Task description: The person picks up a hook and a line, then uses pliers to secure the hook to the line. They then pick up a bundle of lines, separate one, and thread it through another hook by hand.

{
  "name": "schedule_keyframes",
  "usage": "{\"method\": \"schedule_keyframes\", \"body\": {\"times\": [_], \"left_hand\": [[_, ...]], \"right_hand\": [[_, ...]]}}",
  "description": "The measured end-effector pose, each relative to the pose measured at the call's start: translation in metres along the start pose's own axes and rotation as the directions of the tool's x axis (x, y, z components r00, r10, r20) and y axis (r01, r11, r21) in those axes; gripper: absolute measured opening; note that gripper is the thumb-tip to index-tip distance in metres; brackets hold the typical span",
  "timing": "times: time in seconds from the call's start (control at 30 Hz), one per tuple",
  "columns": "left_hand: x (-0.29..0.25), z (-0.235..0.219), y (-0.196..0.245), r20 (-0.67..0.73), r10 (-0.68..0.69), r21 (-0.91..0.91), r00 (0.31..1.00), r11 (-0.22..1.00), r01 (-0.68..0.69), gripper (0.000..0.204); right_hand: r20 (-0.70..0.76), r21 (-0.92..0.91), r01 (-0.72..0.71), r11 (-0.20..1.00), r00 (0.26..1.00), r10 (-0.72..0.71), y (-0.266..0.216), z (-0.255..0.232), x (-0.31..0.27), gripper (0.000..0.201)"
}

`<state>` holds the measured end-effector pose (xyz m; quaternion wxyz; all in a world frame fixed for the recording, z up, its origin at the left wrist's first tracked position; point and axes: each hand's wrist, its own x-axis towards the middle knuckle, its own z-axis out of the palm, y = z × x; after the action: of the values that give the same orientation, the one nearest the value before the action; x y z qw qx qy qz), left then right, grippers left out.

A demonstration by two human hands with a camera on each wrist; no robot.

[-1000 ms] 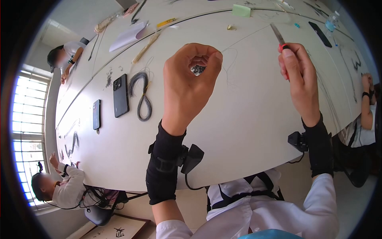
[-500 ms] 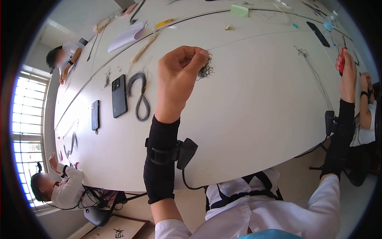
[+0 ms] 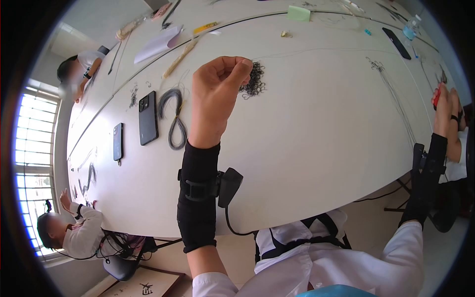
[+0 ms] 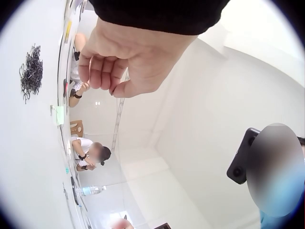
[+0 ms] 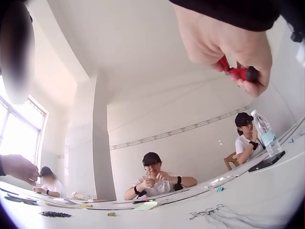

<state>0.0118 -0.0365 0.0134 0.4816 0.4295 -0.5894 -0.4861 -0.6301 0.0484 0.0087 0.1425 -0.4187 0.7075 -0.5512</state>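
Observation:
In the head view my left hand (image 3: 213,101) is raised over the table, thumb and index finger pinching the end of a thin line (image 3: 316,48). The line trails right toward my other hand. A tiny dark tip shows at the left fingertips in the left wrist view. Just right of that hand lies a pile of small black hooks (image 3: 255,81). Far to the right, my right hand (image 3: 442,106) grips a red-handled tool (image 5: 245,73) with narrow metal tips. Several hooks on long lines (image 3: 391,89) lie between the hands.
Left on the table (image 3: 297,163) are two phones (image 3: 148,119) and a coil of grey line (image 3: 176,121). A bottle (image 3: 410,28) and another phone (image 3: 396,42) stand at the far right. A green note (image 3: 299,13) lies at the back. Other people sit around; one person's arm (image 3: 454,123) is near my right hand.
My right hand has swept far right and outward with the red-handled tool. My left hand has shifted slightly left, uncovering the hook pile. The line now stretches long across the table.

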Motion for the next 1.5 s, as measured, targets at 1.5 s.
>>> {"method": "schedule_keyframes", "body": {"times": [1.5], "left_hand": [[-0.021,0.022,0.022,0.362,-0.107,-0.206,0.926,0.96,0.191,0.016]], "right_hand": [[0.549,0.469,0.168,0.867,0.713,-0.436,-0.211,0.295,-0.226,0.025]]}}
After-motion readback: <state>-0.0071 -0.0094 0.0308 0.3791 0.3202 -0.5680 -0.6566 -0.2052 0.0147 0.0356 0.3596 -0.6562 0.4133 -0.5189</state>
